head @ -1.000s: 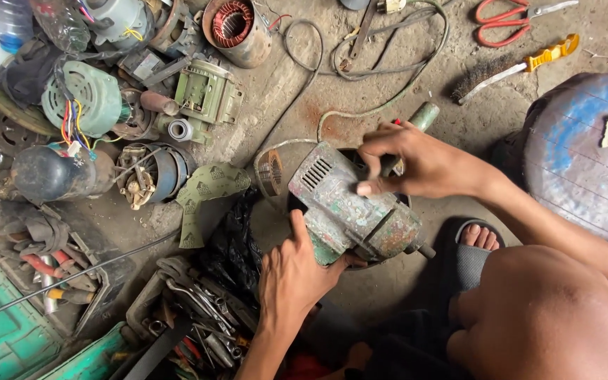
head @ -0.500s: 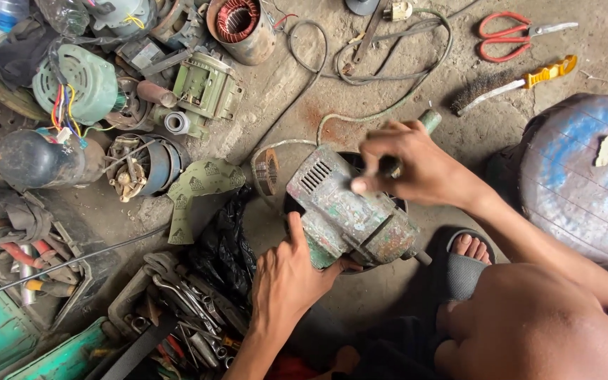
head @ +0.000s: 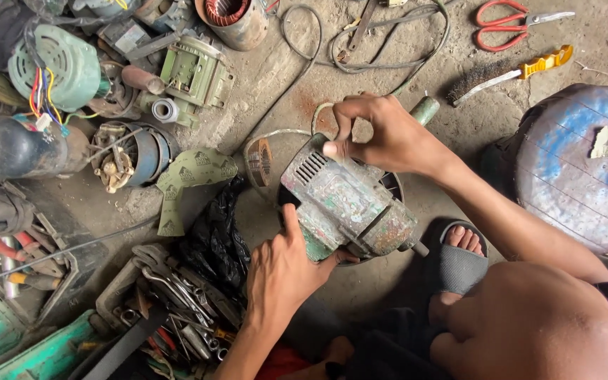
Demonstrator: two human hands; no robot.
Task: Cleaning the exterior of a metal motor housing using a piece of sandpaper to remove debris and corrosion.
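Old green motor housing sits on the concrete floor, case still shut as far as I see; I judge the work early, nothing taken off it yet. Left hand clamped on its near end. Right hand grips the top, fingers curled over the vent. Green printed paper scrap lies left; torn label on blue drum lid, right.

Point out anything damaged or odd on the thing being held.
The motor housing between the left hand and right hand is badly worn: its green paint is chipped and rust-stained. Rust-coloured dust marks the concrete floor just behind it.
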